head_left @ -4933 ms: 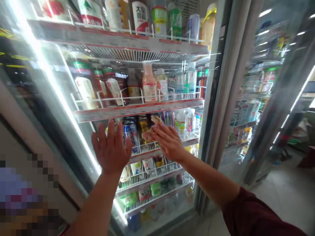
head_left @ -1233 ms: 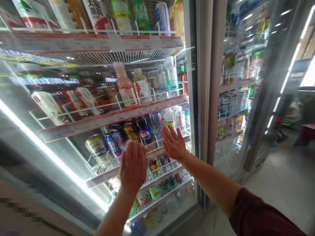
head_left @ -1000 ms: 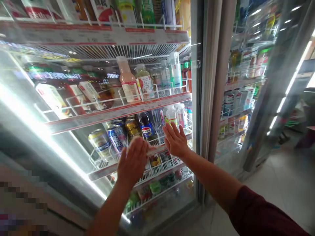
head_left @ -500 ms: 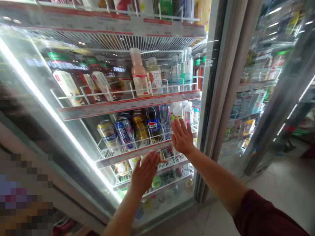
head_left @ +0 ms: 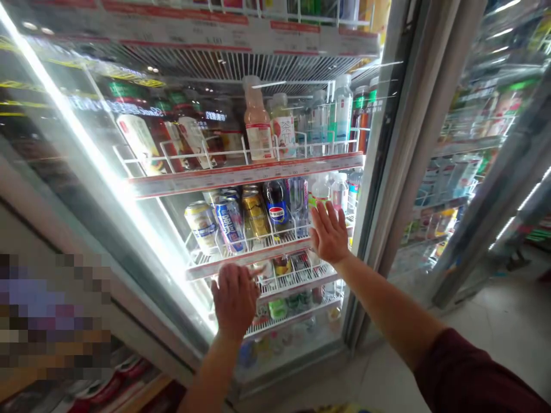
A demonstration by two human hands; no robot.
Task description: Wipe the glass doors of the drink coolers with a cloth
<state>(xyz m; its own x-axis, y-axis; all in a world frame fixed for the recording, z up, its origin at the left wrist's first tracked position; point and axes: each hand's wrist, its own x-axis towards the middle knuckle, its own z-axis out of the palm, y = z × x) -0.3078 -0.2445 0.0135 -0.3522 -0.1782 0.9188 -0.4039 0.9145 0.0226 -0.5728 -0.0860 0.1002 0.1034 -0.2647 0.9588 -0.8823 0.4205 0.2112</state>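
Both hands are raised in front of a glass-fronted drinks fridge. My right hand [head_left: 329, 234], palm forward and fingers stretched out, is before the clear bottles [head_left: 321, 188] on the can shelf; whether it touches the glass I cannot tell. Lower and to the left, my left hand [head_left: 235, 298] holds nothing, its fingers extended and slightly apart, covering part of the lower shelves. Above it stand a white-and-gold can [head_left: 201, 225], a blue can [head_left: 231, 223], a gold can [head_left: 255, 212] and a dark cola bottle [head_left: 276, 203] with a blue label.
On the shelf above are a pink-orange bottle [head_left: 259, 135], a tea bottle [head_left: 284, 135] and dark bottles [head_left: 140, 140]. A metal door frame [head_left: 398, 166] separates a second fridge at right. Tiled floor [head_left: 482, 321] shows below it. Packages lie at the lower left.
My left hand has moved left and a little down, its fingers spreading slightly. My right hand stays raised and open. The view has shifted, so the shelves appear farther right.
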